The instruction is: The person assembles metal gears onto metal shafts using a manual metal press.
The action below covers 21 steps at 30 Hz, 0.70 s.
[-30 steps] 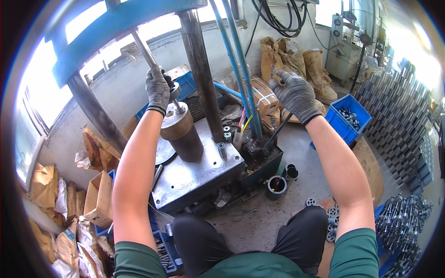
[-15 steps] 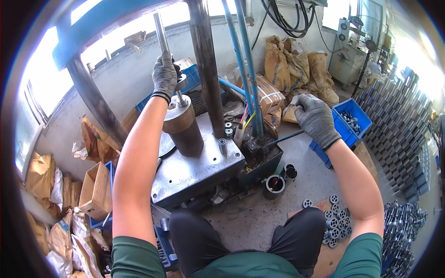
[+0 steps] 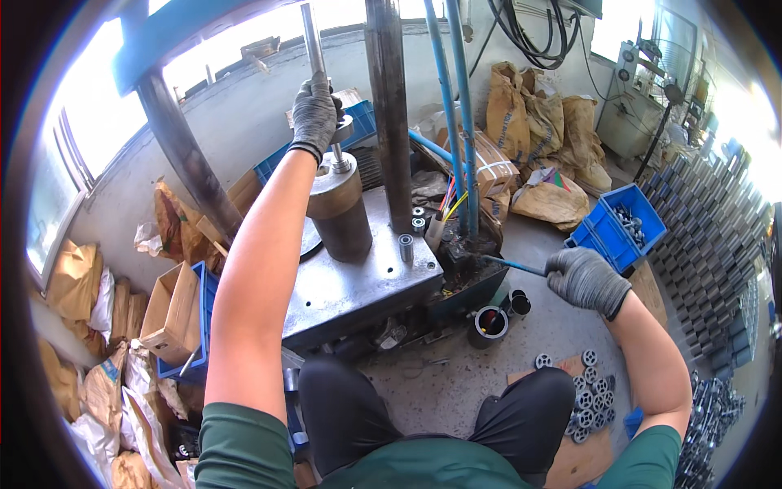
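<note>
In a grey knit glove, my left hand (image 3: 316, 121) is closed around an upright metal rod (image 3: 312, 37). A metal ring (image 3: 344, 129) shows beside its fingers, just above a thick steel cylinder (image 3: 344, 224). That cylinder stands on a flat steel press bed (image 3: 358, 297), and a thin shaft (image 3: 338, 159) rises from its top. Out to the right, my gloved right hand (image 3: 588, 281) is closed around the end of a lever (image 3: 515, 264) that comes from the dark base beside the bed. Small metal bushings (image 3: 406, 247) stand on the bed near the press column.
Dark steel columns (image 3: 389, 122) and blue pipes (image 3: 466, 122) rise around the bed. A blue bin (image 3: 627, 224) of metal parts and stacked metal tubes (image 3: 700, 244) lie right. Round wheel-like parts (image 3: 585, 399) and a dark cup (image 3: 489, 324) are on the floor. A wooden box (image 3: 171, 314) stands left.
My right hand has come down from above the lever and now grips its end. My left hand stays on the rod. The whole view has shifted slightly.
</note>
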Each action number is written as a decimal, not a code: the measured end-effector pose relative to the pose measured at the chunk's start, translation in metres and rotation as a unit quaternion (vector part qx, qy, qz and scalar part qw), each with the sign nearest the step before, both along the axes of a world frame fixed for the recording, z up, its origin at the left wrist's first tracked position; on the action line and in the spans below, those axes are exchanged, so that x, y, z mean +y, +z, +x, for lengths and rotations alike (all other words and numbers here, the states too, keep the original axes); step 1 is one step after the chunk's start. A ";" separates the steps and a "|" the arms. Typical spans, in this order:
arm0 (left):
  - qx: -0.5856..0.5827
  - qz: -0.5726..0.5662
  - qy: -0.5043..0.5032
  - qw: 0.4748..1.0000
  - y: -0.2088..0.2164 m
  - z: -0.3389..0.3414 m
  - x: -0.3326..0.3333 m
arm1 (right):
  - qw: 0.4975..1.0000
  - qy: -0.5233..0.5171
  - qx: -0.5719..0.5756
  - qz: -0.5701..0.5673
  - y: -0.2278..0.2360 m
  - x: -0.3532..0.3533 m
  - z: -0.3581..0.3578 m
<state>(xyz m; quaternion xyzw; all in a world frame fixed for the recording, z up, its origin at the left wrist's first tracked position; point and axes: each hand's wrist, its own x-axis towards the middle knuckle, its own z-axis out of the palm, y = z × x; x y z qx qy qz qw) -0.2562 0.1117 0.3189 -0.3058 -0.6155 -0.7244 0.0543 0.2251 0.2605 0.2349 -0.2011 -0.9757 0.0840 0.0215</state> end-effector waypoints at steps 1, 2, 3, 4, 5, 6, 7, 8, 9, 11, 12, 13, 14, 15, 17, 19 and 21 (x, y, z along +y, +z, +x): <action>-0.006 0.003 -0.006 1.000 0.000 -0.004 0.000 | 1.000 0.005 -0.001 0.002 0.001 -0.004 0.001; -0.011 0.006 -0.011 1.000 0.000 -0.009 -0.002 | 0.999 0.025 -0.010 -0.037 0.000 -0.010 0.003; -0.011 0.002 -0.004 1.000 -0.001 -0.007 0.000 | 0.996 0.043 -0.020 -0.078 -0.003 -0.013 0.006; -0.013 0.000 -0.001 1.000 -0.002 -0.005 0.001 | 0.990 0.061 -0.030 -0.120 -0.005 -0.014 0.009; -0.010 -0.001 0.002 1.000 -0.003 -0.003 0.001 | 0.990 0.041 -0.053 -0.123 -0.005 -0.017 0.008; -0.008 0.002 0.000 1.000 -0.003 -0.001 0.002 | 0.990 0.040 -0.055 -0.122 -0.009 -0.017 0.012; -0.005 0.005 -0.001 1.000 -0.003 0.001 0.002 | 0.991 0.058 -0.034 -0.115 -0.018 -0.013 0.018; -0.006 0.007 -0.001 1.000 -0.003 0.002 0.002 | 0.991 0.077 -0.014 -0.109 -0.026 -0.010 0.023; -0.008 0.020 -0.006 1.000 -0.003 0.003 0.003 | 0.994 0.071 -0.033 -0.081 -0.032 -0.010 0.030; -0.010 0.033 -0.007 0.999 -0.004 0.003 0.002 | 0.993 0.075 -0.058 -0.065 -0.044 -0.015 0.041; -0.009 0.036 -0.005 0.999 -0.004 0.003 0.002 | 0.992 0.079 -0.081 -0.052 -0.049 -0.019 0.046; -0.008 0.039 -0.004 0.999 -0.004 0.002 0.002 | 0.988 0.081 -0.115 -0.056 -0.053 -0.023 0.049; -0.009 0.040 -0.004 0.999 -0.004 0.002 0.002 | 0.988 0.081 -0.116 -0.055 -0.057 -0.027 0.052; -0.009 0.040 -0.004 0.999 -0.004 0.001 0.002 | 0.986 0.070 -0.140 -0.050 -0.062 -0.031 0.054; -0.010 0.040 -0.003 0.999 -0.003 0.001 0.001 | 0.985 0.061 -0.154 -0.039 -0.067 -0.035 0.058; -0.004 0.036 -0.009 0.999 -0.003 0.001 0.002 | 0.984 0.057 -0.163 -0.037 -0.066 -0.034 0.058; 0.000 0.032 -0.007 0.999 -0.003 0.000 0.002 | 0.983 0.054 -0.172 -0.035 -0.065 -0.031 0.057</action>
